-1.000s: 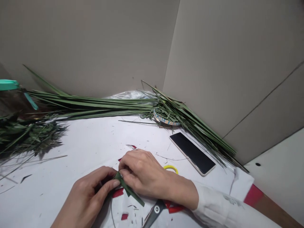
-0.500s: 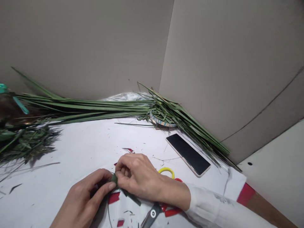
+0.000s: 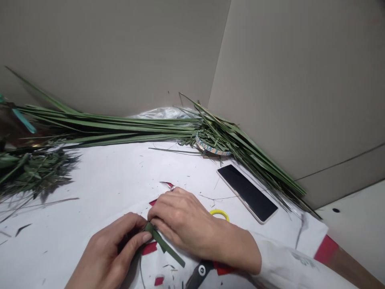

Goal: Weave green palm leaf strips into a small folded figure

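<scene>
Both my hands meet low in the middle of the white table cover. My left hand pinches a folded green leaf strip between thumb and fingers. My right hand is curled over the same strip from the right, its fingertips pressed on the fold. The strip's free end sticks out toward me, below my right palm. Scissors with a yellow handle loop lie partly under my right wrist.
Long green leaves lie along the back wall and run down the right wall. A heap of leaf trimmings sits at the left. A black phone lies right of my hands, a patterned tape roll behind it.
The camera view shifted slightly. My right hand has flattened down over the fold, and more of the strip's free end now shows below it.
</scene>
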Action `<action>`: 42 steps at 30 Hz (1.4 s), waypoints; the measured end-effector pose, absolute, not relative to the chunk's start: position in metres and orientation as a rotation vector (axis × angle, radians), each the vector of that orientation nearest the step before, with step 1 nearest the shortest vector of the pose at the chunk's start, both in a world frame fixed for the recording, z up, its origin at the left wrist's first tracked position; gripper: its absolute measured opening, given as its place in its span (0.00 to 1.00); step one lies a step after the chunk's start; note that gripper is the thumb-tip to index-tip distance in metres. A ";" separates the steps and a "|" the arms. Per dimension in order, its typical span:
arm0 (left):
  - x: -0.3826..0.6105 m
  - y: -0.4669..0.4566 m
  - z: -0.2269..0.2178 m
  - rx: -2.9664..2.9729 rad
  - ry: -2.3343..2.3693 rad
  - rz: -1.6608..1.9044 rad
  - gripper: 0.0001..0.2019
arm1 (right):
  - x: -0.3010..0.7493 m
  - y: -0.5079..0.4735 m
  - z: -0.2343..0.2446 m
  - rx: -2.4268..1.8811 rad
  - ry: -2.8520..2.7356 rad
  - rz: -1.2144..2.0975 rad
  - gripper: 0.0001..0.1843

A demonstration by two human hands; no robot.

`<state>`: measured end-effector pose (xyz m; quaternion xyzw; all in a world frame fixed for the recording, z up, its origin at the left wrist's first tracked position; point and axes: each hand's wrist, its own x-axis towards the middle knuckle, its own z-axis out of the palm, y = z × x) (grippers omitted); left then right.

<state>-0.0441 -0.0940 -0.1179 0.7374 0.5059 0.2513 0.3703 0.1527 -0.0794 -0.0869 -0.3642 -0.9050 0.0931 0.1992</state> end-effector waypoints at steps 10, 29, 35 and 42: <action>-0.037 -0.095 -0.105 1.918 1.322 0.642 0.14 | 0.154 -0.078 -0.092 -1.000 -2.383 0.465 0.05; -0.033 -0.101 -0.094 1.611 1.224 0.781 0.09 | 0.152 -0.076 -0.083 -1.013 -1.982 1.022 0.07; -0.033 -0.102 -0.095 1.698 1.274 0.766 0.09 | 0.157 -0.076 -0.081 -0.937 -2.130 0.855 0.06; -0.031 -0.102 -0.092 1.711 1.261 0.727 0.08 | 0.158 -0.080 -0.080 -0.975 -2.182 0.773 0.07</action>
